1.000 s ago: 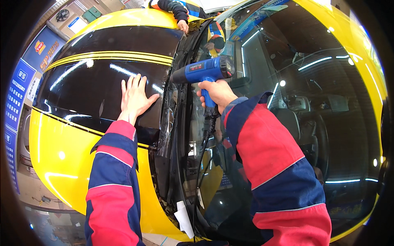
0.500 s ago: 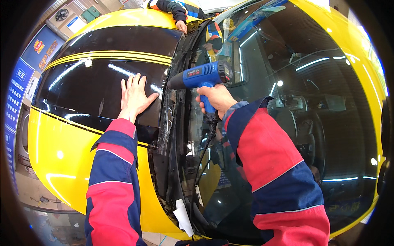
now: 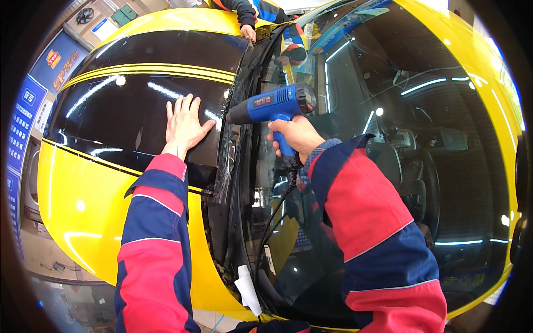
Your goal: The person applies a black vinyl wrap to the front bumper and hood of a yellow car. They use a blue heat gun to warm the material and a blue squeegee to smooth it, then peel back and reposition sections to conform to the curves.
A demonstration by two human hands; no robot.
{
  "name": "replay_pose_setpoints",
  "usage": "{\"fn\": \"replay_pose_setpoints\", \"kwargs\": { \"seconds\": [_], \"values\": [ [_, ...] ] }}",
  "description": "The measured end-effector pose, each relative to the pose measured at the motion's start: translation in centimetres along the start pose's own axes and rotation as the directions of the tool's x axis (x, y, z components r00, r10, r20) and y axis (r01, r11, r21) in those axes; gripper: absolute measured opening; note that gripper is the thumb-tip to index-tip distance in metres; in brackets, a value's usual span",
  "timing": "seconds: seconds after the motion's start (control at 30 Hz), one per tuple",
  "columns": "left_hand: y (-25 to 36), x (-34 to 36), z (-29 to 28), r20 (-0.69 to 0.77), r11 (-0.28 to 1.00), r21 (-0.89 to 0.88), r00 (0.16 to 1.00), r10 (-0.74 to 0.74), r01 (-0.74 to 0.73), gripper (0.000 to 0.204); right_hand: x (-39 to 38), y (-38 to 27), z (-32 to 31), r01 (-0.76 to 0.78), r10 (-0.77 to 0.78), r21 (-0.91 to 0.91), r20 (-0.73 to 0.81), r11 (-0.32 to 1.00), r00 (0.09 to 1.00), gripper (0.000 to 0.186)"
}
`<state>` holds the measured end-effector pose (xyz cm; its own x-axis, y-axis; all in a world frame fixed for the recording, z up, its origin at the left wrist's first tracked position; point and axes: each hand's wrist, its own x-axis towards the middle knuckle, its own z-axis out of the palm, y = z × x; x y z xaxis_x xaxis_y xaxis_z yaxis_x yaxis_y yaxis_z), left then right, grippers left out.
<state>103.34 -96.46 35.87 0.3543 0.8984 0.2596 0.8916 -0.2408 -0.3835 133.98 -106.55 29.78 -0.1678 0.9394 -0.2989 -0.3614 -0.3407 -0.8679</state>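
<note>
My right hand (image 3: 294,136) grips the handle of a blue heat gun (image 3: 269,105). Its dark nozzle points left, at the rear edge of the hood beside the windshield. Flat on the glossy black film (image 3: 125,125) of the yellow hood (image 3: 94,205) lies my left hand (image 3: 186,123), fingers spread, a short way left of the nozzle. Clear, crinkled film edge (image 3: 226,161) hangs over the dark cowl below the nozzle. From the gun's handle a black cord (image 3: 277,208) runs down across the windshield's lower edge.
The large windshield (image 3: 377,183) fills the right side, full of reflections. Across the car, another person's hand (image 3: 248,32) rests at the hood's far rear corner. A white rolled sheet (image 3: 247,291) sticks up near the cowl's near end. Blue signboards (image 3: 25,122) stand at the left.
Both my hands and the heat gun keep nearly the same place, with only a slight shift in the view. The other person's hand has moved slightly right.
</note>
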Motion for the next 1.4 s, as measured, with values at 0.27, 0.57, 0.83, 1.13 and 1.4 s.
{"fn": "replay_pose_setpoints", "kwargs": {
  "seconds": [0.27,0.57,0.83,1.13,1.4],
  "values": [
    [0.1,-0.1,-0.2,-0.001,1.0,-0.004,1.0,-0.001,0.001,0.089,-1.8,0.0,0.1,-0.037,0.038,-0.05,0.032,0.998,0.999,0.025],
    [0.1,-0.3,0.2,-0.022,1.0,0.008,1.0,-0.003,0.003,0.087,-3.9,0.2,0.5,-0.029,0.034,-0.094,0.048,0.995,0.998,0.03],
    [0.1,-0.4,0.3,-0.032,1.0,0.005,0.999,-0.011,0.011,0.088,-5.1,0.7,0.8,-0.034,0.042,-0.122,0.061,0.992,0.997,0.028],
    [0.7,-0.2,-0.3,-0.001,0.999,0.001,0.999,-0.033,0.033,0.092,-5.5,0.5,0.4,0.012,-0.013,-0.055,-0.022,0.998,1.0,0.026],
    [7.0,2.2,-0.6,0.083,0.941,0.09,0.939,-0.334,0.326,0.093,-5.4,-2.4,-1.7,0.195,-0.136,0.254,-0.231,0.947,0.963,0.019]
  ]
}}
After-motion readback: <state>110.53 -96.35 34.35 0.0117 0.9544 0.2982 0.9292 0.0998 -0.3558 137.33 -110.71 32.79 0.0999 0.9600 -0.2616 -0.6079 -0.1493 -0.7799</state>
